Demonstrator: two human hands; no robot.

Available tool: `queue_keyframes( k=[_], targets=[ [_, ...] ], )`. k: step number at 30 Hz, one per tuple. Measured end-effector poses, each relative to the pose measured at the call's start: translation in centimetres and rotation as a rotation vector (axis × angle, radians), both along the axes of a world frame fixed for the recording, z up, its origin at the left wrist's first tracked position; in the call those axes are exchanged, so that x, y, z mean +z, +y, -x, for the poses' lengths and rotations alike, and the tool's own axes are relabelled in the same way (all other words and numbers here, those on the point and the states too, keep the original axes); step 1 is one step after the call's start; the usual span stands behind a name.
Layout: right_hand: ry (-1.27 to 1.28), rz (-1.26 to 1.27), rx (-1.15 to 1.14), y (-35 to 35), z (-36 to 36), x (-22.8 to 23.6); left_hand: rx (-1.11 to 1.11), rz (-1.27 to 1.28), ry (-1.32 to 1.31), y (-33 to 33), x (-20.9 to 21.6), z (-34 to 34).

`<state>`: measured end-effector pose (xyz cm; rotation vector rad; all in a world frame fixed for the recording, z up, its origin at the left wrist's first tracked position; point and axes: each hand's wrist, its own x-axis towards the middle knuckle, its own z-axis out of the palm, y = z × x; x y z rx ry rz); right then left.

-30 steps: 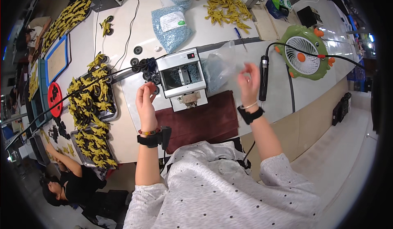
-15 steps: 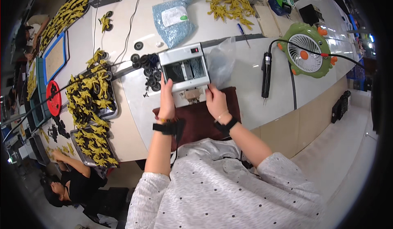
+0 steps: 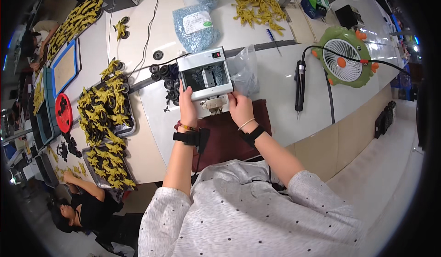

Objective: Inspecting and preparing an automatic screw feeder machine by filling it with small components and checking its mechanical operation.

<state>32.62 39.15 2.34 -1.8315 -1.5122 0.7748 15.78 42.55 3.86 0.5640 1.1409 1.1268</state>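
A white box-shaped screw feeder [image 3: 216, 92] stands before me, with a red switch at its far right corner. Its dark open tray [image 3: 197, 80] has small bits inside, and a metal outlet [image 3: 214, 104] juts from the near side. My left hand [image 3: 187, 107] is pressed along the left side, thumb at the near left corner. At the near right corner, my right hand [image 3: 241, 109] grips the box, its fingertips partly hidden. Black toy wheels [image 3: 172, 84] lie against the left side. To the right sits a crumpled clear plastic bag [image 3: 244, 71].
A dark red cloth [image 3: 225, 139] covers the near edge. Rightward are an electric screwdriver [image 3: 300, 87] and a green fan [image 3: 342, 57]. Bagged blue-grey pieces [image 3: 195, 34] lie beyond. Yellow toy figures with wheels [image 3: 103, 112] fill trays at left, where a co-worker [image 3: 87, 202] sits.
The screw feeder has shifted slightly left against the table, with both hands still on it. The clear bag beside it has changed shape. The whole view has moved a little.
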Motion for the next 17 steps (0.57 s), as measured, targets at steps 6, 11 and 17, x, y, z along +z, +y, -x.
queue_keyframes(
  k=[6, 11, 17],
  targets=[
    [0.01, -0.017, -0.012, -1.2, 0.3, 1.1, 0.187, -0.087, 0.127, -1.5, -1.4, -0.5],
    [-0.039, 0.055, -0.021, -2.9, 0.0, 1.1, 0.189, -0.026, 0.112, -3.6, -1.1, -1.2],
    [-0.003, -0.037, -0.047, -1.1, 0.4, 0.9, 0.137, -0.109, 0.057, -1.2, -2.3, -0.4]
  ],
)
